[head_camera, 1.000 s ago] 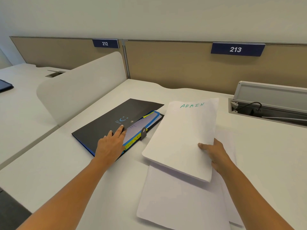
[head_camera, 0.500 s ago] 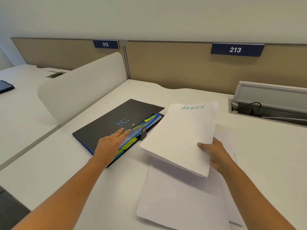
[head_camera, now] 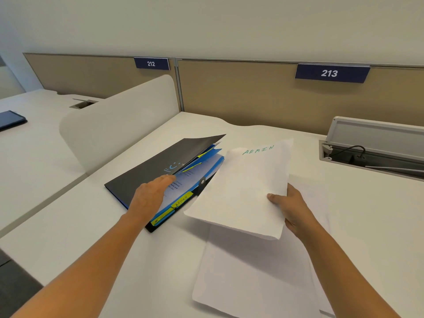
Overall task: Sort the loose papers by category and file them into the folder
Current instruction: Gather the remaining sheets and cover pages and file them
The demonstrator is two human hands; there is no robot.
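Nearest the camera, a stack of loose papers (head_camera: 247, 271) lay flat on the white desk (head_camera: 68, 237), reaching from the lower edge of the view up under the raised sheet. Both bare forearms came in from below. The right hand (head_camera: 291, 210) held a white sheet (head_camera: 243, 191) off the desk, thumb on top near the sheet's right edge and the other fingers hidden beneath it, so it pinched the paper between them. The sheet tilted, its near left corner hanging over the desk just beside the folder, and the word "ADMIN" (head_camera: 258, 149) in green ink ran along its far end.

To the left of it, the left hand (head_camera: 150, 196) rested on the black folder (head_camera: 149, 175), fingers together and reaching under the cover, whose far corner stood lifted off the pages. Inside showed blue dividers (head_camera: 213, 161) with yellow tabs (head_camera: 182, 199) sticking out along the folder's near right edge; one tab carried handwriting too small to read with certainty. A dark strap with a snap (head_camera: 202, 182) hung at the folder's right edge, close to the held sheet.

Farther off, a rounded white divider (head_camera: 114, 125) separated this desk from the neighbouring one, where a dark flat object (head_camera: 11, 119) lay at the far left. An open cable tray (head_camera: 371, 152) with a black cable sat at the right. Tan panels (head_camera: 241, 92) behind bore blue signs reading 212 (head_camera: 151, 64) and 213 (head_camera: 330, 73).
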